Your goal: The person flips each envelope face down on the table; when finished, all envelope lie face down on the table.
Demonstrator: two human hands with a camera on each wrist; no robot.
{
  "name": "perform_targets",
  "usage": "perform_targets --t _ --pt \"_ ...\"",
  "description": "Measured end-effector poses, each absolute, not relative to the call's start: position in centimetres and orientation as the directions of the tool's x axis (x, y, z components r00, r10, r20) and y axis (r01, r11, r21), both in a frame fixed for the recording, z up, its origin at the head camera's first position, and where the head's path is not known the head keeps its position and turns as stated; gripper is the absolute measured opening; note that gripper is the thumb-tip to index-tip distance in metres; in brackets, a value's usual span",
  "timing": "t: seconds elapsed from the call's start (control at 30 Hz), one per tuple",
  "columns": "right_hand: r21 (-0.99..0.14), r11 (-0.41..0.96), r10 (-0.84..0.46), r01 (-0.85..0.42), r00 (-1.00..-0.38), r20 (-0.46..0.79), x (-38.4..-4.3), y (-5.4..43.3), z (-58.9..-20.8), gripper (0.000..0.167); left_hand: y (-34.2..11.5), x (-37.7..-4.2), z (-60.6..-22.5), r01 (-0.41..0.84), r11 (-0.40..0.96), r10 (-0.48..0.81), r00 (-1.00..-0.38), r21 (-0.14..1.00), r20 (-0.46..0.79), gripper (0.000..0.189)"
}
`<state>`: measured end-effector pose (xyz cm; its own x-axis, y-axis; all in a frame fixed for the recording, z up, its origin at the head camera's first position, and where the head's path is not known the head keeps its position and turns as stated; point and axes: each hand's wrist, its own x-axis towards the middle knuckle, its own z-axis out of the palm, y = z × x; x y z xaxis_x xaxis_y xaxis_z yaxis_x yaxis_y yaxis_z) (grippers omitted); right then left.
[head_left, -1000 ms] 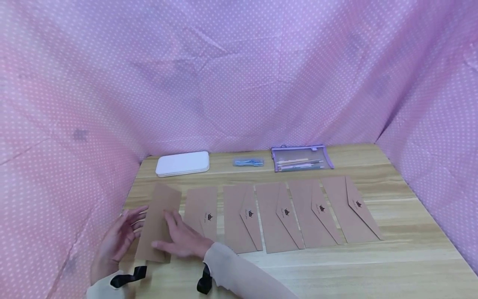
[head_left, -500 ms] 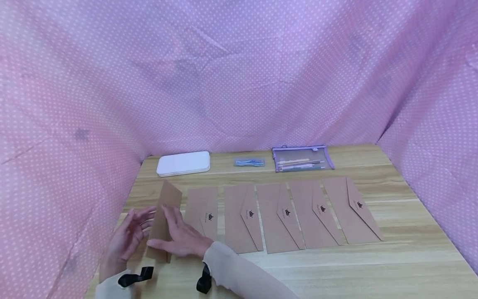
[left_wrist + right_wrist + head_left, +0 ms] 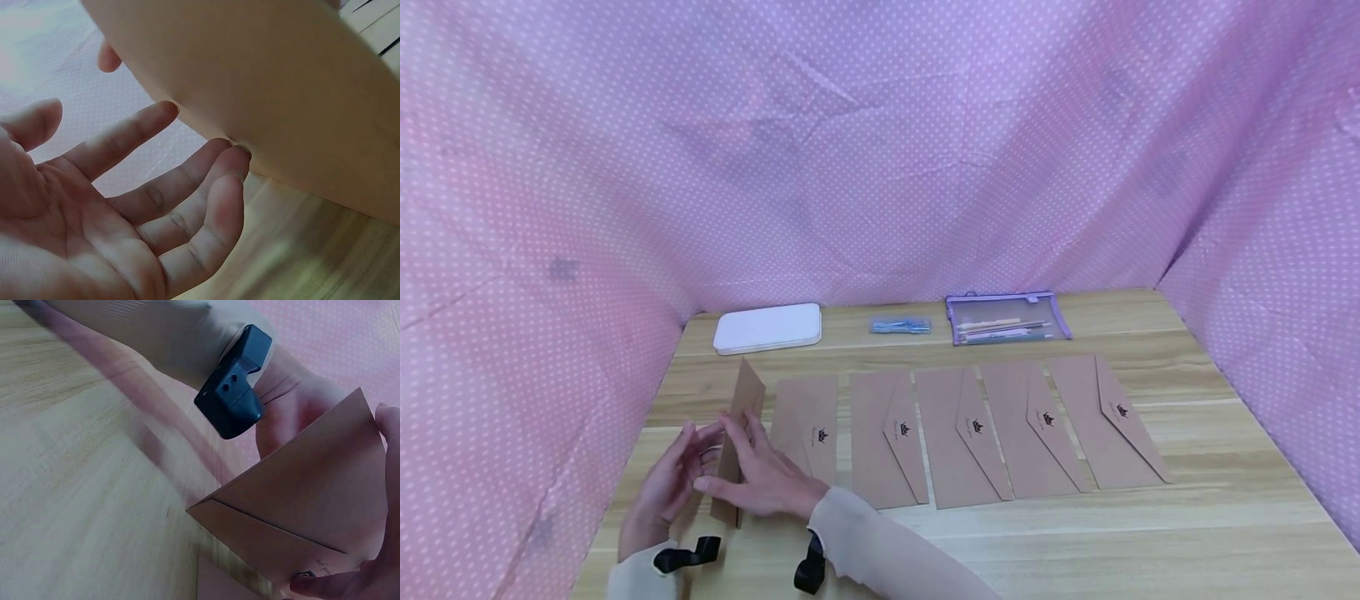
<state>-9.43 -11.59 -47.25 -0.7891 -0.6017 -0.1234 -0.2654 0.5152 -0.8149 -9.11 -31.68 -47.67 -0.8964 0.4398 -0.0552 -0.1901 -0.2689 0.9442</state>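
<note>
At the left end of a row, a brown paper envelope (image 3: 748, 390) stands tilted up on its long edge. My right hand (image 3: 767, 477) holds it, thumb over the upper edge and fingers on the flap side. In the right wrist view the pointed flap (image 3: 269, 540) shows, with a fingertip beside its small printed mark. My left hand (image 3: 666, 479) is on the envelope's other side, palm up with loosely bent fingers. Its fingertips are right at the plain face, and the left wrist view shows the index finger (image 3: 131, 134) reaching the lower edge.
Several like envelopes (image 3: 880, 442) with crown prints lie flat to the right. Behind them are a white flat case (image 3: 767, 327), a small clear blue box (image 3: 900, 325) and a purple zip pouch (image 3: 1007, 317) of pens. Pink dotted cloth (image 3: 880, 167) walls the wooden table.
The envelope has tipped up from a slant to nearly upright, its upper edge swinging right. My left hand has moved right along with it; the right hand has barely shifted.
</note>
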Motion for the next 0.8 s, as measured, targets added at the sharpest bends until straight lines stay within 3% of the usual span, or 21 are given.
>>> perform_targets --t 0.13,0.3,0.57,0.8 --pt "-0.835 0.487 -0.593 -0.255 -0.799 -0.102 -9.4 -11.4 -47.1 0.082 -31.4 -9.0 -47.8 -0.212 -0.175 0.397 -0.909 0.962 -0.128 0.058" --pt "-0.862 0.436 -0.588 -0.26 -0.807 -0.054 -9.5 -10.8 -47.0 0.082 -31.2 -9.2 -48.1 -0.287 -0.076 0.424 -0.876 0.955 -0.23 0.058" --pt "-0.901 0.391 -0.557 -0.187 -0.828 -0.07 -9.5 -9.9 -46.5 0.082 -30.9 -9.4 -48.6 -0.255 -0.076 0.47 -0.862 0.964 -0.191 0.053" --pt "-0.924 0.354 -0.554 -0.147 -0.829 -0.08 -9.8 -9.2 -46.4 0.08 -30.5 -9.0 -48.3 -0.248 0.071 0.395 -0.883 0.966 -0.255 0.052"
